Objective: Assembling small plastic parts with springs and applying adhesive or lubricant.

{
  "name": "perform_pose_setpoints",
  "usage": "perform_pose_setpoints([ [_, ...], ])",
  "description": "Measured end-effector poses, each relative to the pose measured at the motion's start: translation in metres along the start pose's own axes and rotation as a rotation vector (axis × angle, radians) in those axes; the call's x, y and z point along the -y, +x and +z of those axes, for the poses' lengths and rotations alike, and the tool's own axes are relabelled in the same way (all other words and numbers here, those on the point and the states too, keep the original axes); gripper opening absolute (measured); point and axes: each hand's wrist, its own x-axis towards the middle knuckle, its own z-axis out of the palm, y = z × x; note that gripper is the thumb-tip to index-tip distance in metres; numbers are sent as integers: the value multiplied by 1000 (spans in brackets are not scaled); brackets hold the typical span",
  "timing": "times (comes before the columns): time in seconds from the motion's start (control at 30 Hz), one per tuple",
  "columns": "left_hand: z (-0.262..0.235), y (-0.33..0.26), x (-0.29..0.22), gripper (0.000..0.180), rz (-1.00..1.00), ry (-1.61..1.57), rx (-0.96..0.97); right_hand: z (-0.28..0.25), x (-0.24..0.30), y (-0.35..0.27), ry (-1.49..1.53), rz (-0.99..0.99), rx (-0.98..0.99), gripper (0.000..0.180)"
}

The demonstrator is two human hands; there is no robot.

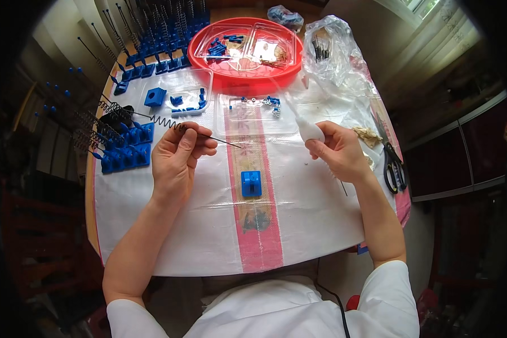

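Observation:
My left hand (pixel 177 155) pinches a thin black wire with a coiled spring section (pixel 164 121); its straight end points right over the table. In my right hand (pixel 341 149) is a small white squeeze bottle (pixel 310 130), its long thin nozzle slanting up and away. A thin dark rod (pixel 343 188) shows just below that hand; whether it is held or lies on the cloth I cannot tell. Between the hands, nearer to me, a blue plastic block (pixel 252 184) rests on the pink-striped cloth, touched by neither hand.
Blue bases with upright springs (pixel 127 155) crowd the left side, and more stand at the far left. A red basin (pixel 248 86) holds clear boxes of small parts. Clear trays (pixel 208 84) with blue pieces lie before it. Black-handled scissors (pixel 393 169) and a plastic bag (pixel 343 48) are right.

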Motion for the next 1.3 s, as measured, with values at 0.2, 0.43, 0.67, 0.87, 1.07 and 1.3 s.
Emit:
perform_pose_setpoints([
  [0.2, -5, -2, 0, 16, 36, 10, -7, -2, -2, 2, -44, -16, 56, 23],
  [0.43, -13, 6, 0, 20, 50, 50, -34, -9, -3, -2, -74, -31, 72, 22],
  [0.67, -12, 5, -2, 21, 21, -9, 19, -11, -4, -1, -223, -137, 71, 20],
  [0.87, -15, 4, -2, 20, -22, -99, 14, -18, 3, -2, -215, -163, 78, 16],
  [1.07, -17, 5, -1, 18, -29, -93, 21, -22, 4, -4, -194, -214, 95, 15],
  [1.3, -14, 4, 0, 18, -16, -95, 48, -22, 6, -4, -198, -273, 146, 14],
])
